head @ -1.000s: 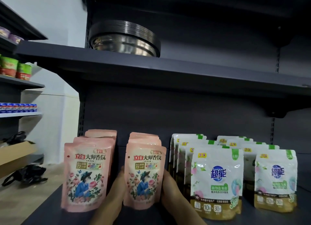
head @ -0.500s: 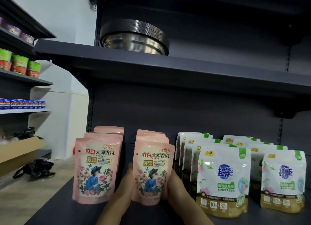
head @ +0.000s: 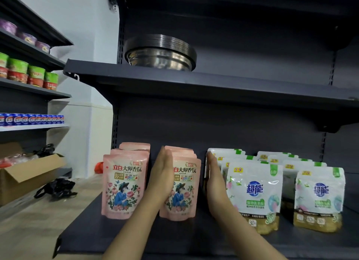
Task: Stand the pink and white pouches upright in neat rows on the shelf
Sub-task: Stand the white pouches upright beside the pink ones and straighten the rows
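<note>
on the dark shelf [head: 124, 238] the pink pouches [head: 124, 184] stand upright in two rows, and the white pouches [head: 254, 191] stand in rows to the right of them. the left hand [head: 162, 179] lies flat, fingers straight, on the left side of the second pink row. the right hand [head: 214, 182], also flat, is beside the nearest white row, right of the pink pouches.

Left hand [head: 162, 179] now raised flat against the second pink row's [head: 181, 184] left side; right hand [head: 214, 184] off it, flat against the white pouches [head: 252, 189].
</note>
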Motion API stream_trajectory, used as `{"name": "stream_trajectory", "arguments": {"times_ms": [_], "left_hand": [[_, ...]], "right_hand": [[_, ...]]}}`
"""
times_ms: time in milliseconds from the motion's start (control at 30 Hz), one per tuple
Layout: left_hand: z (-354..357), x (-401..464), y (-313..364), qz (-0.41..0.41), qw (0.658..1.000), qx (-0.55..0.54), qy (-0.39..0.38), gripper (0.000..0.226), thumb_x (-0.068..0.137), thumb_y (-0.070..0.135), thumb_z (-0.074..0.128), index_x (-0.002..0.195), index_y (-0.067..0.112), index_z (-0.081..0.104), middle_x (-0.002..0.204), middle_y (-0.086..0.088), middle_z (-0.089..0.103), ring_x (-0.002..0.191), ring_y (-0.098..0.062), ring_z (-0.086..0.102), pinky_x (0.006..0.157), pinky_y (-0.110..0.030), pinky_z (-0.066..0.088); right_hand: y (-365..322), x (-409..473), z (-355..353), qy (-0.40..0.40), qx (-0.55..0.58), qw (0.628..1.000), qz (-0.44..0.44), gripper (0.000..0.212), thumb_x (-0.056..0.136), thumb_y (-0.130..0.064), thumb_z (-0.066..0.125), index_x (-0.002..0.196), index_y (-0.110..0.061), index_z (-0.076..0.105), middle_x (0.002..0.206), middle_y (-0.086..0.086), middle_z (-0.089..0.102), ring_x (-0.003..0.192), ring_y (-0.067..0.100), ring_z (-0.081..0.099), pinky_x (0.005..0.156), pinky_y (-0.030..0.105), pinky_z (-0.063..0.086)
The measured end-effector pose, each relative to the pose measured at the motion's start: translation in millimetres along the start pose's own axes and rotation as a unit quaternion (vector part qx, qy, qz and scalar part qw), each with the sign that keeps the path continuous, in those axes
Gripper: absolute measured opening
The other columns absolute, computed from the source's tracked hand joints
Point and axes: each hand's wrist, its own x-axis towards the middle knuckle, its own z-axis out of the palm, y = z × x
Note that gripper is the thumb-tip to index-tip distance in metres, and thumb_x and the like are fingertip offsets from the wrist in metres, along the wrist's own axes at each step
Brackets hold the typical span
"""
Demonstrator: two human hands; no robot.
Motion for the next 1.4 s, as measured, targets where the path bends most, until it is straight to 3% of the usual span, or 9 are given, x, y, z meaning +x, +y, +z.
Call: {"name": "stream_trajectory", "arguments": {"times_ms": [33,133,333,533,700,900,1200,1300,1400], "left_hand": [[-0.8,-4.6,11.0,0.023,1.0,0.012,0.01,0.07,0.092,0.057,0.012,0.148,0.014,0.018,0.152,-0.017,0.027,0.14,-0.024,0.029,0.114,-0.025,0.004],[-11.0,-12.9,41.0,0.095,0.994,0.019,0.06,0.054,0.099,0.043,0.018,0.149,0.023,0.014,0.157,0.007,0.015,0.144,-0.007,0.014,0.108,-0.018,0.009],[-67.4,-29.3,49.1,0.145,0.968,-0.035,0.201,0.044,0.1,0.033,0.027,0.142,0.022,0.034,0.149,0.004,0.036,0.138,-0.011,0.031,0.105,-0.02,0.022],[-113.5,-18.9,34.7,0.077,0.967,-0.011,0.242,0.045,0.101,0.035,0.023,0.143,0.022,0.034,0.149,0.004,0.036,0.138,-0.012,0.03,0.11,-0.025,0.021],[-117.5,11.3,55.9,0.051,0.971,-0.003,0.235,0.029,0.1,0.034,0.028,0.116,0.028,0.052,0.093,0.021,0.049,0.094,-0.002,0.047,0.085,-0.019,0.029],[-136.2,31.2,64.7,-0.038,0.946,0.048,0.318,0.033,0.096,0.026,0.042,0.125,0.013,0.05,0.121,-0.008,0.059,0.111,-0.026,0.055,0.093,-0.036,0.044],[-161.4,37.8,-13.3,-0.06,0.97,-0.026,0.233,0.038,0.1,0.035,0.025,0.122,0.016,0.049,0.109,0.0,0.047,0.099,-0.014,0.042,0.088,-0.029,0.03],[-159.5,17.9,-54.0,-0.11,0.977,-0.061,0.174,0.053,0.1,0.044,0.014,0.135,0.015,0.042,0.134,-0.004,0.047,0.123,-0.019,0.042,0.105,-0.034,0.027],[-155.5,7.7,-86.5,-0.171,0.973,-0.11,0.113,0.067,0.096,0.052,0.005,0.147,0.011,0.023,0.153,-0.009,0.027,0.141,-0.023,0.027,0.114,-0.035,0.02]], "right_hand": [[-4.0,0.0,2.3,-0.01,-0.011,1.0,-0.011,0.067,0.068,-0.079,0.053,0.123,-0.039,0.057,0.124,-0.021,0.061,0.115,0.002,0.057,0.109,0.036,0.034],[-26.6,-16.5,13.5,-0.023,-0.057,0.997,-0.048,0.065,0.077,-0.075,0.043,0.134,-0.044,0.045,0.138,-0.026,0.043,0.129,0.0,0.041,0.115,0.037,0.026],[-48.5,-49.8,40.8,-0.04,-0.133,0.98,-0.144,0.041,0.101,-0.035,0.029,0.14,-0.03,0.039,0.144,-0.013,0.041,0.133,0.006,0.037,0.115,0.034,0.028],[-30.4,-53.5,81.1,-0.113,-0.132,0.978,-0.117,0.039,0.102,-0.031,0.028,0.139,-0.028,0.041,0.136,-0.016,0.043,0.126,0.001,0.036,0.105,0.02,0.027],[-49.0,-22.4,118.2,-0.136,-0.106,0.98,-0.096,0.034,0.101,-0.023,0.03,0.127,-0.027,0.051,0.123,-0.015,0.051,0.114,0.003,0.045,0.094,0.019,0.029],[-58.0,-7.9,143.0,-0.092,-0.121,0.988,-0.029,0.026,0.097,-0.024,0.037,0.112,-0.026,0.059,0.105,-0.012,0.058,0.104,0.012,0.054,0.088,0.025,0.036],[-6.4,-19.8,144.5,-0.048,-0.079,0.996,-0.008,0.042,0.098,-0.039,0.032,0.137,-0.027,0.043,0.13,-0.012,0.047,0.118,0.012,0.046,0.106,0.029,0.032],[31.4,-46.1,141.1,-0.02,-0.046,0.998,0.045,0.055,0.087,-0.056,0.031,0.127,-0.025,0.051,0.127,0.001,0.059,0.116,0.022,0.057,0.105,0.046,0.042],[51.1,-64.4,137.3,-0.035,-0.014,0.997,0.069,0.046,0.1,-0.041,0.027,0.105,-0.013,0.062,0.105,0.011,0.068,0.098,0.024,0.065,0.098,0.045,0.048]]}}
